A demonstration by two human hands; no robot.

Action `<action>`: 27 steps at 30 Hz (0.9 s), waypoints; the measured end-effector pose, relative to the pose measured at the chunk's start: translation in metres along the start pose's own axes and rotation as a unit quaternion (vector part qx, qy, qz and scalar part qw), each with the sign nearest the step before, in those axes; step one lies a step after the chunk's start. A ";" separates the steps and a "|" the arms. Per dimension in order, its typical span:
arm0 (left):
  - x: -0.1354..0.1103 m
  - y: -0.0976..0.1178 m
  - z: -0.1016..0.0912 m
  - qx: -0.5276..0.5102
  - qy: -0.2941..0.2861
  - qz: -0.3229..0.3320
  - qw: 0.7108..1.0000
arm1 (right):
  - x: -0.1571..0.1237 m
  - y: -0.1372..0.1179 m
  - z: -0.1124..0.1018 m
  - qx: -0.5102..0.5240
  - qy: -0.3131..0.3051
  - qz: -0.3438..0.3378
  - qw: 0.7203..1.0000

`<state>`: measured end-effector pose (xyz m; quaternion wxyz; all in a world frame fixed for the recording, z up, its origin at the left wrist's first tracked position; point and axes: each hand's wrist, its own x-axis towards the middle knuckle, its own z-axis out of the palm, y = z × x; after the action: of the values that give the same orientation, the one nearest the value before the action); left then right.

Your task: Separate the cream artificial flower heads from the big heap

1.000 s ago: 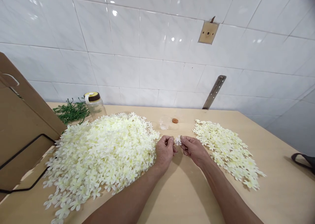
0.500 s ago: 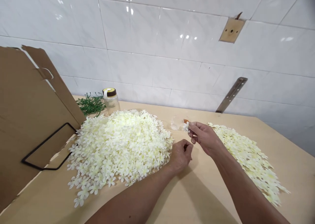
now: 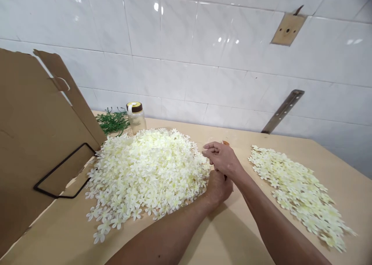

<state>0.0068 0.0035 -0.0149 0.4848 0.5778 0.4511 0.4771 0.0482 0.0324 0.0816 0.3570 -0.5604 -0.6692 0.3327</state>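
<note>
Just right of a large heap of white artificial flowers [image 3: 157,168], my left hand [image 3: 219,188] is closed into a loose fist near the table. What its fingers hold, if anything, is hidden. My right hand [image 3: 223,160] is right above it, touching or nearly touching the top of the fist. Its upper fingers reach toward the heap, while the thumb and lower fingers are bent down at the left hand. No flower shows clearly between them. Behind the right hand, a small orange item [image 3: 226,143] is partly visible. A flatter spread of cream-white flowers [image 3: 296,191] lies right of my right forearm.
Brown cardboard [image 3: 37,141] stands at the left, with a black wire frame [image 3: 55,172] against it. Green plastic stems [image 3: 113,121] and a clear bottle [image 3: 136,119] stand behind the heap. A metal bracket [image 3: 281,111] leans against the tiled wall [image 3: 180,78].
My right hand has moved left and now meets my left hand. The small white flower it held is no longer visible. The view has shifted slightly.
</note>
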 end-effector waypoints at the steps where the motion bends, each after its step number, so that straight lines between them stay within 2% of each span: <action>1: -0.001 0.002 0.000 0.007 0.002 -0.014 1.000 | -0.002 0.005 -0.006 -0.013 0.018 -0.008 1.000; 3: -0.003 0.007 -0.001 0.012 -0.005 -0.022 1.000 | -0.007 0.016 -0.019 -0.041 0.050 -0.016 0.998; 5: -0.004 0.011 -0.002 -0.013 -0.017 -0.004 1.000 | -0.013 0.031 -0.034 -0.071 0.075 -0.012 0.995; 8: -0.003 0.014 -0.003 -0.002 -0.024 0.006 1.000 | -0.025 0.059 -0.062 -0.140 0.098 0.024 0.985; 12: -0.002 0.014 -0.003 0.009 -0.020 0.002 1.000 | -0.046 0.093 -0.102 -0.298 0.129 0.061 0.944; 15: -0.003 0.015 -0.002 0.007 -0.019 -0.006 1.000 | -0.063 0.111 -0.125 -0.368 0.138 0.080 0.916; 18: -0.004 0.017 -0.003 0.006 -0.020 -0.007 1.000 | -0.076 0.121 -0.133 -0.404 0.098 0.092 0.905; 21: -0.004 0.016 -0.003 0.006 -0.022 -0.005 1.000 | -0.082 0.127 -0.129 -0.426 0.067 0.109 0.896; 24: -0.003 0.015 -0.003 0.006 -0.023 -0.009 1.000 | -0.080 0.129 -0.124 -0.424 0.073 0.122 0.894; 27: -0.003 0.014 -0.003 0.005 -0.021 -0.013 1.000 | -0.075 0.128 -0.124 -0.393 0.094 0.097 0.910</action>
<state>0.0038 -0.0004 -0.0010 0.4972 0.5840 0.4512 0.4562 0.2283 -0.0173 0.0308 0.1353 -0.7459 -0.6518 0.0217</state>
